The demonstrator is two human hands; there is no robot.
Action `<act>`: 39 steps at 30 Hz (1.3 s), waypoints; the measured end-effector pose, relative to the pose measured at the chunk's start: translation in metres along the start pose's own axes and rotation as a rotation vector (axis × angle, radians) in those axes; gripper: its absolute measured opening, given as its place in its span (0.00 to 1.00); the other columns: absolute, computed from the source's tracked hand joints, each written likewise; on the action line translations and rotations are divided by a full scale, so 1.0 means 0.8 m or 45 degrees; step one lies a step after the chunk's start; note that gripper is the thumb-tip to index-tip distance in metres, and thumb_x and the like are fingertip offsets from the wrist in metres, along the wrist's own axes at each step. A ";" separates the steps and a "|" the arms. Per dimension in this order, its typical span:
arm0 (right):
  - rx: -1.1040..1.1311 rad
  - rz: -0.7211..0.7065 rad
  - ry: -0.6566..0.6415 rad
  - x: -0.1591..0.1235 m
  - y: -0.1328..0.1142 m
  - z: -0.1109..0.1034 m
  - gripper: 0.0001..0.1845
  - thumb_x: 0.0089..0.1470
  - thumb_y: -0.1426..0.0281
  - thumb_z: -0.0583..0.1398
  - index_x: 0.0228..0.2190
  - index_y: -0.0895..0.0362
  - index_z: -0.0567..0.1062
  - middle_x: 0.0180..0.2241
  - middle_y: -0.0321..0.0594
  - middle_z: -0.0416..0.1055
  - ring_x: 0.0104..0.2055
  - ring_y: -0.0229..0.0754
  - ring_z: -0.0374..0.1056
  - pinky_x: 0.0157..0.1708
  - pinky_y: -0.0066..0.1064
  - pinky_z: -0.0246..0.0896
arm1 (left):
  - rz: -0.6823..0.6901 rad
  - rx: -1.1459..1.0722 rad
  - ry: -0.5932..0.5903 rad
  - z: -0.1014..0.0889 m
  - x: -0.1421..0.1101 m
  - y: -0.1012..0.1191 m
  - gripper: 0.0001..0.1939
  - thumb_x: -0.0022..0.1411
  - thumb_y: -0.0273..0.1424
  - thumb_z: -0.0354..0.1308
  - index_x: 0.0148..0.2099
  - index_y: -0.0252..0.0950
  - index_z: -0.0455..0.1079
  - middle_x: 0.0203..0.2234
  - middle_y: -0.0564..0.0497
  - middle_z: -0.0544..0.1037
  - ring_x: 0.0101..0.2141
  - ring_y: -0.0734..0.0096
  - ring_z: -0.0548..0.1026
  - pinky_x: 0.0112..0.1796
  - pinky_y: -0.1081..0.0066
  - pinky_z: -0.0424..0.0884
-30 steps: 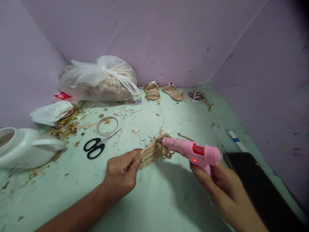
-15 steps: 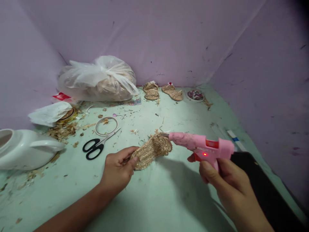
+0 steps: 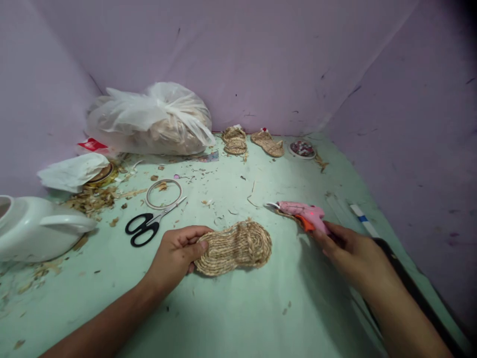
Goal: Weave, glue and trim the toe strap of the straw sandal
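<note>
My left hand (image 3: 182, 251) pinches the left end of a small woven sandal (image 3: 234, 248) made of coiled straw cord. A braided strap crosses it near its rounded right end. Over on the right, my right hand (image 3: 345, 248) is wrapped round a pink glue gun (image 3: 303, 211) with an orange trigger and a lit red light. The glue gun lies tilted low over the table, its metal nozzle pointing left, apart from the sandal. Black-handled scissors (image 3: 143, 229) lie left of my left hand, below a roll of tape (image 3: 164, 194).
At the back are a tied plastic bag (image 3: 152, 122), two finished-looking sandals (image 3: 234, 140) and a dish of beads (image 3: 302, 148). A white pitcher (image 3: 40, 228) lies at the left among straw scraps (image 3: 93, 196). A black phone-like slab (image 3: 395, 268) is partly behind my right arm.
The glue gun's nozzle has left the sandal; my right hand has moved it right and lowered it on its side. My left hand has turned the sandal so its strapped face shows upward.
</note>
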State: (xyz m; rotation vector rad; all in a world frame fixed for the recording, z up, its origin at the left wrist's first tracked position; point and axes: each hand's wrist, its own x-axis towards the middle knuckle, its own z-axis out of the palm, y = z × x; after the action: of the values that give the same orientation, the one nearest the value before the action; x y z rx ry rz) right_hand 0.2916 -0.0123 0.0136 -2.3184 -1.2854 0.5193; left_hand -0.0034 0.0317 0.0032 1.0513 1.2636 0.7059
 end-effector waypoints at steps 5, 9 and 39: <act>0.030 -0.840 -0.171 -0.042 -0.024 0.001 0.38 0.46 0.61 0.60 0.58 0.52 0.55 0.57 0.48 0.59 0.56 0.58 0.57 0.48 0.51 0.57 | 0.135 0.165 -0.014 0.003 -0.006 0.000 0.11 0.49 0.33 0.57 0.34 0.33 0.74 0.16 0.54 0.71 0.16 0.78 0.63 0.18 0.76 0.59; 0.051 -1.044 -0.467 -0.055 -0.049 0.033 0.54 0.41 0.69 0.65 0.61 0.48 0.39 0.59 0.48 0.54 0.60 0.59 0.50 0.56 0.60 0.40 | 0.540 0.691 0.019 0.000 -0.008 -0.007 0.10 0.55 0.29 0.51 0.35 0.34 0.73 0.28 0.48 0.75 0.29 0.68 0.71 0.30 0.70 0.67; 0.263 -0.934 -0.454 -0.050 -0.042 0.073 0.46 0.45 0.70 0.62 0.60 0.50 0.44 0.52 0.50 0.63 0.54 0.58 0.59 0.53 0.62 0.45 | 0.543 1.471 -0.236 0.035 -0.009 0.030 0.14 0.45 0.29 0.54 0.38 0.35 0.63 0.36 0.43 0.64 0.37 0.56 0.61 0.37 0.55 0.59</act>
State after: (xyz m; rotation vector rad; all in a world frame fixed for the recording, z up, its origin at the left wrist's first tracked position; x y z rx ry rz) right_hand 0.2186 -0.0196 -0.0126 -1.4683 -1.9970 0.7678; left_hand 0.0252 0.0279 0.0276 2.3122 1.2764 0.1014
